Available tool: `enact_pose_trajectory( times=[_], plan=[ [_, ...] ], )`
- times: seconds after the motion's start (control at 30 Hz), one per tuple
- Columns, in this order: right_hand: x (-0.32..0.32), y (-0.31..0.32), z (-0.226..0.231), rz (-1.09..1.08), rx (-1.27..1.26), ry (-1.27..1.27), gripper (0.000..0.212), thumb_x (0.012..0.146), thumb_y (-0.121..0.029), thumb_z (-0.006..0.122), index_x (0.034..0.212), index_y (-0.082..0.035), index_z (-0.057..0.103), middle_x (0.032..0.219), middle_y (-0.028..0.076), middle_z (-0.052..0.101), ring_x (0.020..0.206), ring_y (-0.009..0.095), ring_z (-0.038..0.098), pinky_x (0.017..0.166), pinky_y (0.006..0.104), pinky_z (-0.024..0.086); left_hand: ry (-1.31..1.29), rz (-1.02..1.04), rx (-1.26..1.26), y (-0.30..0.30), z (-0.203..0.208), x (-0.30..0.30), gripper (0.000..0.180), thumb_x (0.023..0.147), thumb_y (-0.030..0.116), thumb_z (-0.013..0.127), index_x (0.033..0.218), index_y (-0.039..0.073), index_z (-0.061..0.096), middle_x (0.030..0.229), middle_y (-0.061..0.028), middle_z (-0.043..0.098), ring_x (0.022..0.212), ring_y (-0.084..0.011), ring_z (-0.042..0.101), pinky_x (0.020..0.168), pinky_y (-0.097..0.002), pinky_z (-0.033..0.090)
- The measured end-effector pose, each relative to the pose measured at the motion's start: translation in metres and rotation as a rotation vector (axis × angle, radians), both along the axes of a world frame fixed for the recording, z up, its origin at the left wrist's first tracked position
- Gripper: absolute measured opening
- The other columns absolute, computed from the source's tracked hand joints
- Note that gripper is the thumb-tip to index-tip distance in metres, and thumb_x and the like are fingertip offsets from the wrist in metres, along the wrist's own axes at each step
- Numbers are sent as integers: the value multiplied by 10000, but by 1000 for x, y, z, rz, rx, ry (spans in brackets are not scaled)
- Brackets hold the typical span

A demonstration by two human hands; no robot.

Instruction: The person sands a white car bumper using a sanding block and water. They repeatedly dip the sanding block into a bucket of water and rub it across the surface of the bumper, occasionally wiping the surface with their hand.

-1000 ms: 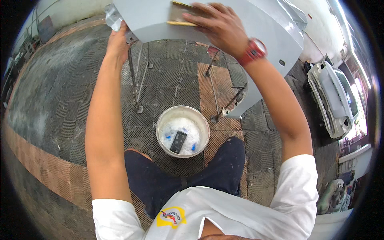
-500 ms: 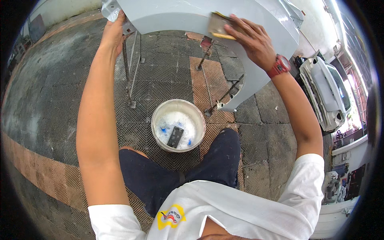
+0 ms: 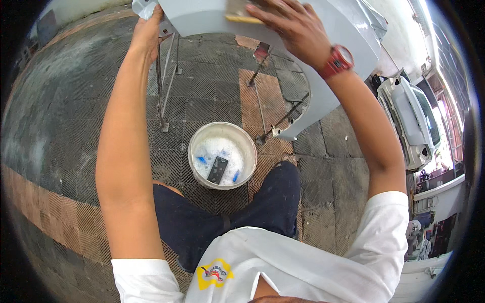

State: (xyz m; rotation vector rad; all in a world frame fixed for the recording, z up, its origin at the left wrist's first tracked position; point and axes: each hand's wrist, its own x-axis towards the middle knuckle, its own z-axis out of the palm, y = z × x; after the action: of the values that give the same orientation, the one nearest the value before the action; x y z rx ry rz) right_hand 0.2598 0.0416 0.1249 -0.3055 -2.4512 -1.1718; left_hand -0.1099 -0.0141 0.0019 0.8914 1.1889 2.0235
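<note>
A light grey car fender (image 3: 202,17) with a curved wheel arch spans the top of the head view. At its left end my left hand (image 3: 147,34) grips the edge beside a bent metal tab. My right hand (image 3: 295,28), with a red watch on the wrist, holds a sanding block (image 3: 244,19) flat against the panel above the arch. The block shows a yellow edge and a brownish-grey face; its upper part runs out of the picture. Below, between my knees, a white bucket (image 3: 254,159) holds foamy water, blue bits and a black rectangular block (image 3: 217,170).
Thin metal stand legs (image 3: 160,88) stand under the fender, beyond the bucket. A partly stripped white car body (image 3: 411,118) is off to the right. The floor (image 3: 212,93) is of ribbed dark tiles with orange-brown strips.
My right hand has slid the sanding block leftward along the fender and a little farther from me. The left hand keeps its hold, and the whole view has shifted slightly.
</note>
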Motion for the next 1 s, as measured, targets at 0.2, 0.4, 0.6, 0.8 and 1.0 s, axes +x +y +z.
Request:
enact_pose_trajectory(
  times=[0.2, 0.4, 0.6, 0.8, 1.0],
  plan=[
    [-6, -21, 2, -50, -131, -42, 698, 1060, -132, 616, 1689, -365, 425, 1715, 106, 467, 1434, 369, 549, 1130, 556, 451, 46, -90, 31, -21, 4, -12, 699, 1137, 475, 590, 1668, 75, 375, 1677, -123, 486, 1547, -317, 465, 1274, -528, 373],
    [-27, -17, 20, 21, -183, 11, 494, 1063, -208, 649, 1542, -325, 647, 1636, 77, 562, 1379, 319, 577, 1132, 497, 467, 72, -33, 31, -10, 5, 7, 718, 1125, 517, 595, 1667, 86, 405, 1673, -125, 494, 1554, -310, 454, 1260, -548, 377],
    [-60, -25, 49, 78, -265, -48, 393, 1051, -220, 668, 1432, -270, 748, 1546, 87, 639, 1326, 316, 608, 1118, 481, 504, 46, -40, 62, -6, -5, -18, 668, 1122, 515, 609, 1625, 98, 470, 1592, -77, 586, 1435, -270, 582, 1206, -534, 420],
    [23, -9, 11, 109, -159, -42, 463, 1057, -205, 671, 1515, -275, 671, 1532, 116, 632, 1284, 341, 630, 1099, 465, 512, 72, -83, 65, 0, -8, -17, 676, 1132, 511, 590, 1637, 86, 443, 1597, -92, 575, 1448, -283, 562, 1202, -519, 423],
    [-1, -12, 18, 92, -149, -7, 469, 1064, -201, 668, 1531, -248, 649, 1558, 146, 610, 1324, 339, 623, 1094, 476, 504, 156, -47, 48, 3, -14, -15, 686, 1137, 510, 577, 1646, 75, 428, 1615, -101, 559, 1483, -298, 524, 1222, -524, 405]
  ],
)
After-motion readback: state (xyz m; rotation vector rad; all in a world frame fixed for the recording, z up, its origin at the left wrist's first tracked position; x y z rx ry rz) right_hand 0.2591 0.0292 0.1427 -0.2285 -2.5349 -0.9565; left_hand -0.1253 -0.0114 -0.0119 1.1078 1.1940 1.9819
